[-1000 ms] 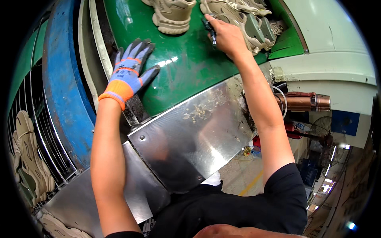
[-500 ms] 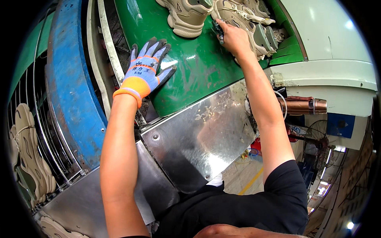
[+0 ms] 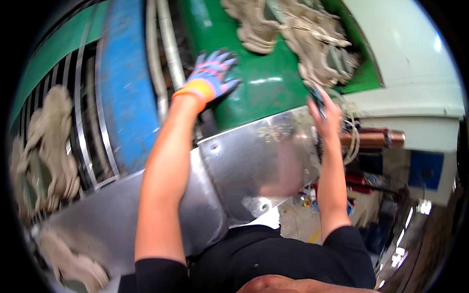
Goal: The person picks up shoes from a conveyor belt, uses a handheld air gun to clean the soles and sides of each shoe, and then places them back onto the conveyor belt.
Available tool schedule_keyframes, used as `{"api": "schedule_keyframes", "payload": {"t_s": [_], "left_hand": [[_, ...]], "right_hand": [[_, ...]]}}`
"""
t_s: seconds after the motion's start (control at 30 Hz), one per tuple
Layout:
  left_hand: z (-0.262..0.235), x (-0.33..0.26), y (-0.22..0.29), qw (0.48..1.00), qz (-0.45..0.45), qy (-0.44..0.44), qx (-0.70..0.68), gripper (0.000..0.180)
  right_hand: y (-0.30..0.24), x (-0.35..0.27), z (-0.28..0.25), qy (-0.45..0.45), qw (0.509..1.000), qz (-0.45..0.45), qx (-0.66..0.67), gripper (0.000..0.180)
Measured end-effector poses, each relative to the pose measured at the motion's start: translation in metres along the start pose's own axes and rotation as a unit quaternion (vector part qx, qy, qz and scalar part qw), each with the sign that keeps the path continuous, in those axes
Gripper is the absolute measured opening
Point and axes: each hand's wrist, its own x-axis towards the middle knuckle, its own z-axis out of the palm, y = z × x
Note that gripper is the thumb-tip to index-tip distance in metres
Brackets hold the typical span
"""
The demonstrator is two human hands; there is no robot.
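My left hand (image 3: 213, 77), in a blue and orange glove with dark fingertips, rests spread on the glossy green sheet (image 3: 261, 97). Nothing is in it. My bare right hand (image 3: 330, 116) is closed round a small dark hand tool (image 3: 317, 99), whose exact kind is blurred. The tool's tip is close to the near end of a group of beige shoes (image 3: 310, 44) on the right side of the green sheet. Another beige shoe (image 3: 259, 39) lies left of that group, beyond my left hand. Motion smears the shoes' details.
A metal plate (image 3: 259, 161) borders the green sheet nearest me. At left are a blue painted band (image 3: 124, 93) and a wire rack with beige shoes (image 3: 58, 132). Another shoe (image 3: 73, 259) is at lower left. A pale hose (image 3: 354, 136) loops beside my right wrist.
My right hand has drawn back toward me from the shoes, with the tool in it. The left hand stays spread on the green sheet. The whole view has shifted and blurred.
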Motion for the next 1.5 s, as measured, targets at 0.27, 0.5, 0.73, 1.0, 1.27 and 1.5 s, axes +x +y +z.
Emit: {"api": "schedule_keyframes", "payload": {"t_s": [0.27, 0.5, 0.73, 1.0, 1.27, 1.5], "left_hand": [[-0.080, -0.022, -0.020, 0.953, -0.064, 0.295, -0.003, 0.058], [-0.283, -0.229, -0.169, 0.790, -0.443, -0.107, 0.411, 0.096], [-0.263, -0.269, -0.059, 0.933, -0.234, 0.196, 0.189, 0.034], [-0.164, -0.288, 0.137, 0.977, 0.048, -0.042, 0.201, 0.023], [-0.150, -0.210, 0.229, 0.963, 0.160, -0.063, 0.207, 0.086], [-0.127, -0.170, 0.210, 0.949, 0.164, -0.085, 0.254, 0.071]], "right_hand": [[0.011, -0.188, -0.028, 0.103, 0.839, 0.258, 0.467, 0.045], [0.010, -0.193, -0.018, 0.121, 0.766, 0.229, 0.588, 0.050], [0.021, -0.206, -0.014, 0.151, 0.769, 0.197, 0.588, 0.048], [0.024, -0.213, -0.024, 0.177, 0.756, 0.215, 0.593, 0.049], [0.050, -0.216, -0.040, 0.248, 0.705, 0.302, 0.591, 0.040], [0.011, -0.282, -0.047, 0.151, 0.762, 0.235, 0.584, 0.050]]}}
